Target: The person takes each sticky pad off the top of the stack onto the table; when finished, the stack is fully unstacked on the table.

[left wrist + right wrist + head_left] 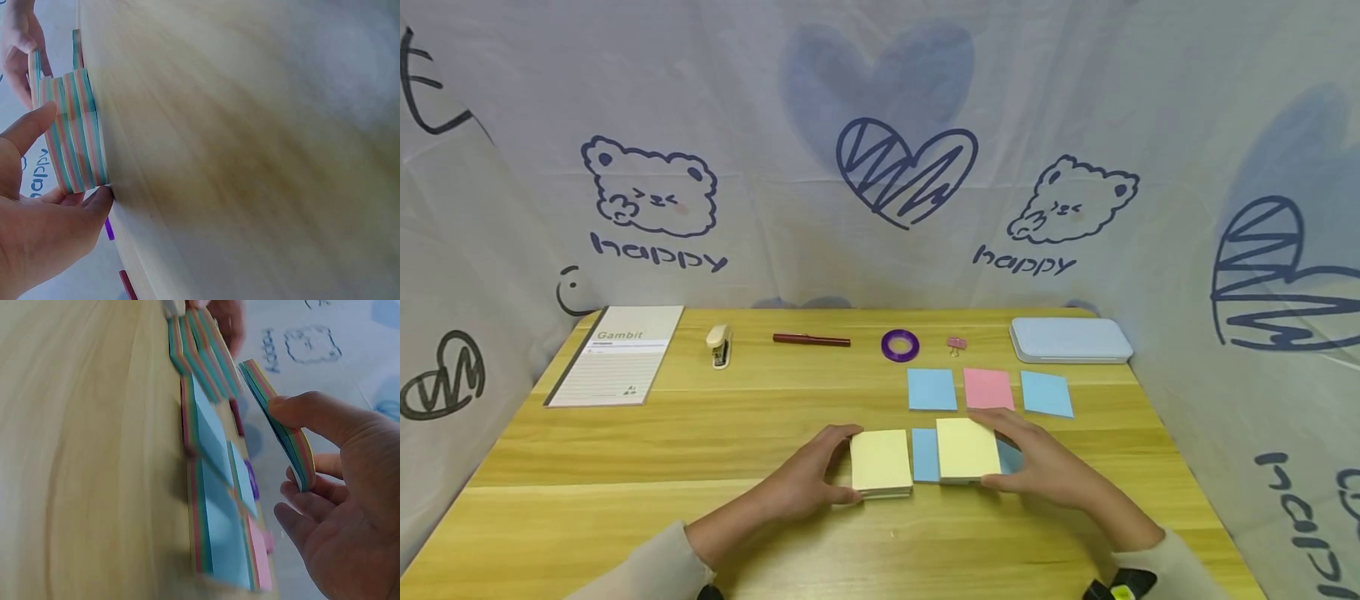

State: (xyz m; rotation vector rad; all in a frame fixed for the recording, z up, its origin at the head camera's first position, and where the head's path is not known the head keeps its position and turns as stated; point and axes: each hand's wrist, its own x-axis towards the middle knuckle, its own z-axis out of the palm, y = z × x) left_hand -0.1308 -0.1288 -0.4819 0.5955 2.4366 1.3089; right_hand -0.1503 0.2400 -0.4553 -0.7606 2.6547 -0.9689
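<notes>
Far left of the hands: a Gambit notepad [616, 354] lies flat at the back-left of the desk [647, 467], well away from both hands.

Back row, still left of the hands: a small cream stapler [719, 344], then a dark red pen [811, 339] lying crosswise.

Left hand [808, 483]: thumb and fingers curled round the left yellow sticky-note pad [881, 462], gripping its left edge. The left wrist view shows the striped side of the stack [74, 131] pinched between thumb and fingers, sitting on the desk.

Between the hands: a blue sticky note [925, 455] lies flat in the gap between the two yellow pads, touching or tucked under them, can't quite tell which.

Right hand [1045, 468]: wrapped round the right yellow sticky-note pad [967, 450], thumb on top and fingers below. In the right wrist view that pad [281, 428] looks lifted and tilted off the desk, held at its right edge.

Key relation: the two pads sit side by side, each right against its own hand, with only the blue note's width separating them. The left hand is nearer the left pad, the right hand nearer the right one, and the line through the pads runs left to right across the desk.

Behind the right hand: a blue note [932, 388], a pink note [988, 388] and another blue note [1046, 393] in a row, all apart from each other.

Back row, right side: a purple tape roll [900, 345], a tiny pink binder clip [956, 344], then a pale blue case [1070, 340] at the far right.
</notes>
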